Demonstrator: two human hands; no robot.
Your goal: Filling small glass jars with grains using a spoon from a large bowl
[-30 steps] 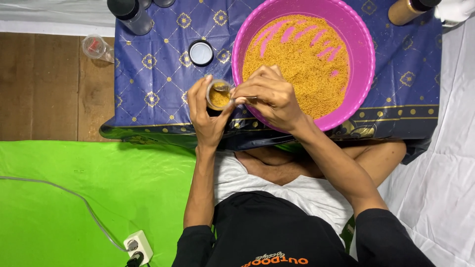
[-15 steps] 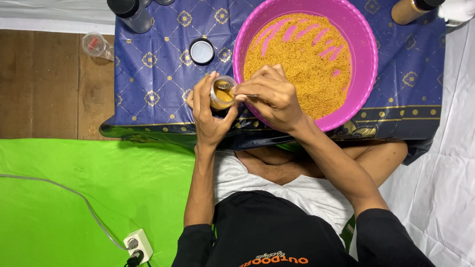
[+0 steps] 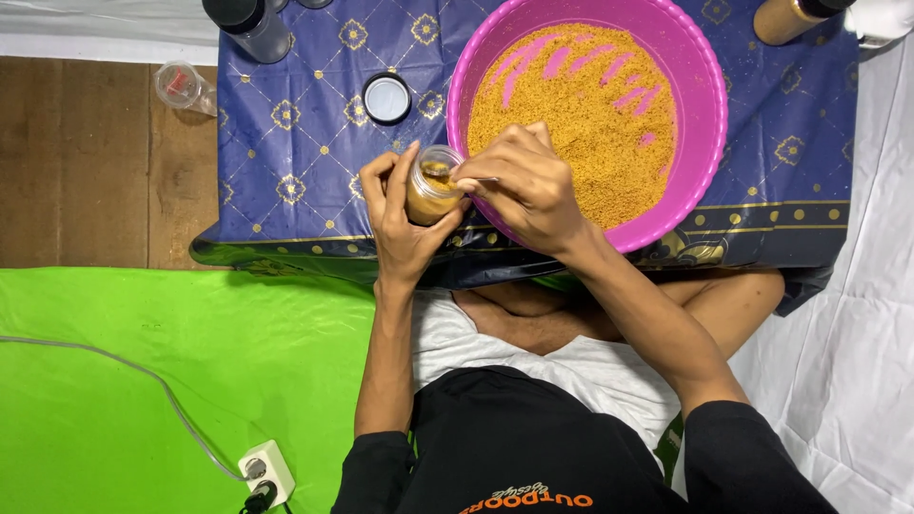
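— The small jar (image 3: 430,186) — what is sitting in it?

— It is holding orange-brown crumbs, filling it close to the rim. The left hand (image 3: 405,219) is wrapping its fingers around the jar, tilting it toward the pink basin (image 3: 709,114), just at the basin's near edge, above the blue patterned cloth (image 3: 305,143).

— And the right hand (image 3: 524,186)?

— Its fingers are pinching narrow on a thin spoon (image 3: 466,177), whose tip is resting at the jar's mouth. The bowl of the spoon is mostly hidden.

— How is the jar looking?

— It is clear, round and squat, its mouth open, the crumbs showing through the wall.

— What is the basin carrying?

— The same orange-brown crumbs, spread across the bottom, with pink streaks showing where they lie thin.

— Counting now?

— One basin and one jar in hand. One round black-rimmed lid (image 3: 387,98) is lying on the cloth near the jar. One filled, dark-capped jar (image 3: 785,17) is standing at the far right corner, and a dark-capped container (image 3: 246,24) at the far left. One empty clear cup (image 3: 181,86) is lying on the wooden floor.
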